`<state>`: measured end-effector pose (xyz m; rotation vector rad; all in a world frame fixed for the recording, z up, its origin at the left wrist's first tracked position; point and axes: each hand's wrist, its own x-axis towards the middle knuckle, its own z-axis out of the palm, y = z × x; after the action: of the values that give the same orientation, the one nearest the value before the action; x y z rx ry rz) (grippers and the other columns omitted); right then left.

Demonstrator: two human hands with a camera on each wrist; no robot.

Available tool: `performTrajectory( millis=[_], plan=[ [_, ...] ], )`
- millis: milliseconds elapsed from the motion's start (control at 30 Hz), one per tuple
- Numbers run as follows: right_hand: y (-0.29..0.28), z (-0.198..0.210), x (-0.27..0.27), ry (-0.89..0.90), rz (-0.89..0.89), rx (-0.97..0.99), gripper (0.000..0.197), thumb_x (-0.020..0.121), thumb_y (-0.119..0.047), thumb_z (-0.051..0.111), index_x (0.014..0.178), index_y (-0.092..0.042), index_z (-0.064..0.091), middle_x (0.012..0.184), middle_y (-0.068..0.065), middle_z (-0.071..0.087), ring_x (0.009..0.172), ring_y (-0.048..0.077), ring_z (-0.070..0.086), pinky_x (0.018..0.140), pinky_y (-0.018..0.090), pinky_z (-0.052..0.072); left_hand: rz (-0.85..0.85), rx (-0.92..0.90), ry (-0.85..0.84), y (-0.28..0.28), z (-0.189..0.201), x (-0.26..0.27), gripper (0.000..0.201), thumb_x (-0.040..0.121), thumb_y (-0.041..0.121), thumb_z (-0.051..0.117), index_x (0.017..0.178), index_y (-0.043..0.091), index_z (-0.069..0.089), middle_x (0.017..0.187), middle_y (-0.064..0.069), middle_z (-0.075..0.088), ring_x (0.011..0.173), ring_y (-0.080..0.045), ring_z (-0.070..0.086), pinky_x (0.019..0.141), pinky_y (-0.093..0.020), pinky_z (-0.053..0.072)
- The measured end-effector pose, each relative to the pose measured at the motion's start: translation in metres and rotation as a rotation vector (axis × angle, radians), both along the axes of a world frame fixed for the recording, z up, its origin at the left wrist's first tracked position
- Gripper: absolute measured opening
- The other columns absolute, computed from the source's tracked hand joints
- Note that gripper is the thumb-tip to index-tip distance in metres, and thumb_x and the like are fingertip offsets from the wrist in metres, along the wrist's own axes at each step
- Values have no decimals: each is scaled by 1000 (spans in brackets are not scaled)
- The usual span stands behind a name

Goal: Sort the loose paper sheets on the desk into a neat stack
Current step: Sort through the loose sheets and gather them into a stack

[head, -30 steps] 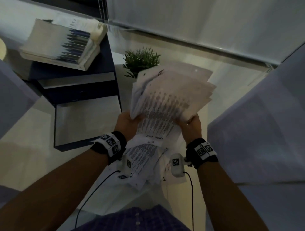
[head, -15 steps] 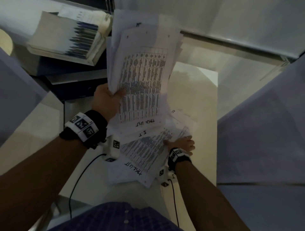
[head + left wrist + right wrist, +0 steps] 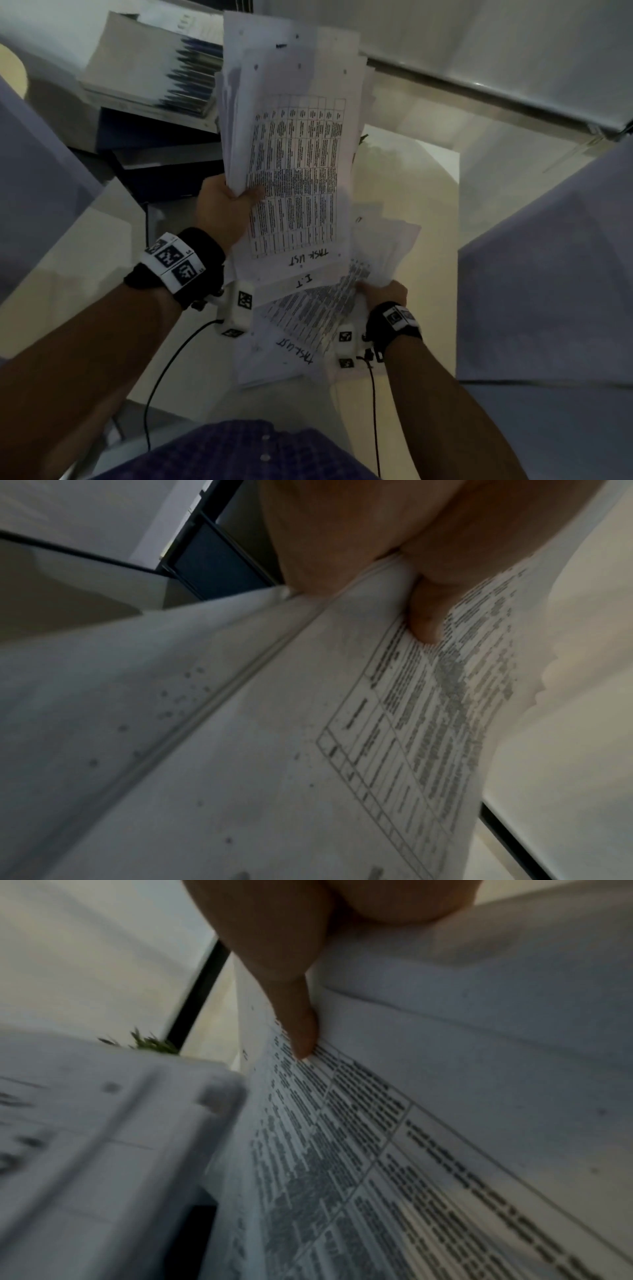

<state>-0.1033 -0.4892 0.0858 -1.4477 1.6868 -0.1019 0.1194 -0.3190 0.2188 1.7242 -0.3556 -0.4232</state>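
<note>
Sheaf [image 3: 291, 144] raised higher, uneven, left hand [image 3: 222, 205] gripping; right hand [image 3: 385, 294] grips lower sheets [image 3: 308, 308].

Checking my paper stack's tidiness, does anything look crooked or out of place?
Yes. The bundle gripped by the left hand is fanned, edges uneven. The lower sheets pinched by the right hand splay at a different angle.

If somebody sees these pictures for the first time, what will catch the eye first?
First, the tall bundle of printed sheets raised in the middle of the head view, gripped at its left edge by the left hand, with "TASK LIST" handwritten on the top page. Below it, more sheets fan out untidily, and the right hand pinches their right side. A thick book lies on dark trays at the upper left.
</note>
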Motion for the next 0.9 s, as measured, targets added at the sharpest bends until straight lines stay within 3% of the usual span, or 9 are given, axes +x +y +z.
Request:
performTrajectory(
  millis=[67, 133, 300, 400, 500, 667, 767, 833, 900],
  plan=[
    [-8, 15, -6, 2, 29, -46, 53, 74, -33, 80, 110, 3, 66, 105, 18, 69, 75, 25, 62, 57, 22, 49, -9, 47, 7, -5, -7, -15, 28, 89, 27, 69, 92, 0, 69, 88, -13, 71, 74, -27, 69, 68, -34, 61],
    [-16, 35, -15, -20, -4, -130, 45, 78, -27, 78, 106, 6, 65, 105, 21, 68, 80, 29, 64, 62, 24, 47, -21, 124, 19, -11, -14, -36, 29, 89, 30, 67, 84, 1, 67, 75, -9, 65, 61, -18, 59, 56, -24, 54],
    [-38, 90, -42, -86, -39, -424, 35, 86, -22, 69, 109, 1, 58, 104, 12, 62, 92, 26, 61, 72, 26, 45, -63, 207, 57, -22, -40, -74, 30, 91, 26, 65, 89, -4, 67, 76, -11, 63, 67, -24, 60, 63, -34, 54],
    [-47, 122, -56, -152, -25, -588, 35, 88, -22, 66, 115, -2, 57, 109, 15, 64, 93, 26, 61, 79, 28, 48, -81, 291, 106, -25, -58, -90, 29, 89, 27, 67, 78, 1, 63, 68, -6, 56, 66, -23, 57, 62, -31, 51],
    [-52, 153, -64, -217, 0, -696, 43, 86, -25, 67, 119, -1, 57, 113, 16, 65, 98, 27, 64, 85, 39, 56, -109, 375, 176, -28, -82, -103, 31, 88, 24, 68, 67, 9, 52, 66, -4, 48, 65, -22, 52, 61, -27, 46],
    [-52, 195, -71, -395, 36, -727, 31, 79, -19, 76, 99, 0, 62, 92, 8, 64, 80, 16, 60, 59, 19, 47, -197, 515, 253, -34, -114, -109, 24, 87, 21, 70, 88, -3, 64, 83, -10, 57, 77, -23, 55, 72, -34, 50],
    [-59, 191, -76, -440, 75, -648, 36, 75, -17, 81, 101, 0, 64, 89, 5, 63, 74, 16, 60, 43, 10, 40, -277, 631, 235, -28, -127, -104, 20, 91, 17, 64, 94, -2, 66, 90, -11, 61, 90, -29, 61, 80, -38, 52],
    [-68, 165, -79, -358, 150, -553, 40, 74, -23, 82, 102, 1, 65, 89, 7, 64, 78, 18, 61, 49, 14, 39, -296, 707, 228, -26, -133, -99, 26, 98, 14, 52, 112, -6, 62, 111, -18, 64, 109, -35, 60, 86, -38, 49],
    [-77, 128, -82, -194, 246, -438, 61, 66, -44, 83, 103, 2, 67, 95, 13, 69, 87, 24, 66, 59, 21, 41, -347, 711, 218, -27, -132, -100, 27, 101, 18, 47, 103, -3, 65, 106, -21, 65, 104, -32, 61, 78, -36, 50]
  ],
)
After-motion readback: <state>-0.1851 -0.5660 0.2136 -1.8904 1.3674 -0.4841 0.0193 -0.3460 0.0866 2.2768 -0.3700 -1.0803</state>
